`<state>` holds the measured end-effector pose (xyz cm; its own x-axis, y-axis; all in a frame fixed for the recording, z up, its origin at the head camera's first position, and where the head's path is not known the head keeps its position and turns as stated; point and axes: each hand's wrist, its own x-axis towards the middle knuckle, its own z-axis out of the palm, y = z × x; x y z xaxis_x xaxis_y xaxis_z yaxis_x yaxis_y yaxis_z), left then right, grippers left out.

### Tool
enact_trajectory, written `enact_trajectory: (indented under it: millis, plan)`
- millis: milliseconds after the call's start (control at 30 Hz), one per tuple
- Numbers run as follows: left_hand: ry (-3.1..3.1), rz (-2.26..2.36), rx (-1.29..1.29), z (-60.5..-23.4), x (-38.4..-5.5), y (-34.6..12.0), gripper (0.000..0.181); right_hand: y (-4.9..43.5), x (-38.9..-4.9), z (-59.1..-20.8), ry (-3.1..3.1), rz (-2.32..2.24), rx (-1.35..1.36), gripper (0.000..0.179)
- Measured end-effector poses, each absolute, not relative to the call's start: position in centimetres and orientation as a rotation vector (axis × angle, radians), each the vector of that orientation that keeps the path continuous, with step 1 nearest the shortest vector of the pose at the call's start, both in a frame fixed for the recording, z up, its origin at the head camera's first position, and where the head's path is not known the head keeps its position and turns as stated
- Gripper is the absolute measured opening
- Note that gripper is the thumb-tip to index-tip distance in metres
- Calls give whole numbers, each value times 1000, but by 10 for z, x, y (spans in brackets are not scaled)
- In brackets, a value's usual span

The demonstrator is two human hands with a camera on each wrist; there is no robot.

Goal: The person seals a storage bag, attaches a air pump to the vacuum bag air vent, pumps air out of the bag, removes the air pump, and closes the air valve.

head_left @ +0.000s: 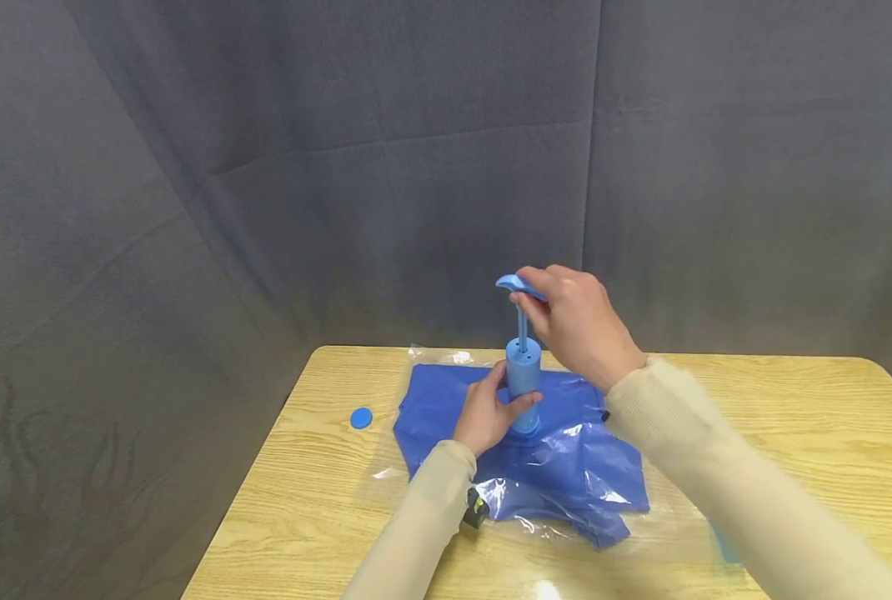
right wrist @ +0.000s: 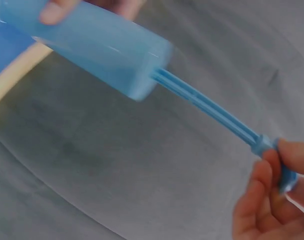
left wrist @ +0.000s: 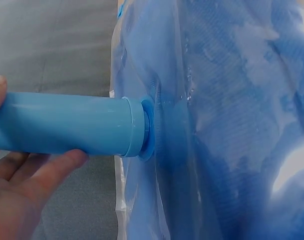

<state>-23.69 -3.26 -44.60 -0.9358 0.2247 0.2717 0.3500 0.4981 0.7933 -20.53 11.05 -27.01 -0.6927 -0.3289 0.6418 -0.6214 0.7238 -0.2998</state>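
Blue pump (head_left: 523,371) stands upright, right-hand fingers (head_left: 540,278) gripping its handle (head_left: 508,282).

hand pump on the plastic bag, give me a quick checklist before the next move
1. Left hand gripping pump barrel: ok
2. Right hand holding pump handle: ok
3. Pump rod drawn out of the barrel: ok
4. Airtight seal between barrel and blue valve: cannot tell
5. Round blue cap off, lying on the wooden table: ok
6. Plastic bag smooth around the valve: not ok, wrinkled

Lt-blue pump (head_left: 523,373), rod (head_left: 523,325) out, stands vert. on clr plastic bag (head_left: 671,529).
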Motion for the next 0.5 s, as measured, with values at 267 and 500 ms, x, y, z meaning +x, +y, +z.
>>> enact_trajectory:
  millis: [267,500]
  plan:
    - [-2613,-1434,-502,-447,-238,-31,54,112,-210,-297,-2591,680,690,13]
    - [-2631,-1443,-495,-448,-238,-31,56,113,-213,-311,-2646,629,704,4]
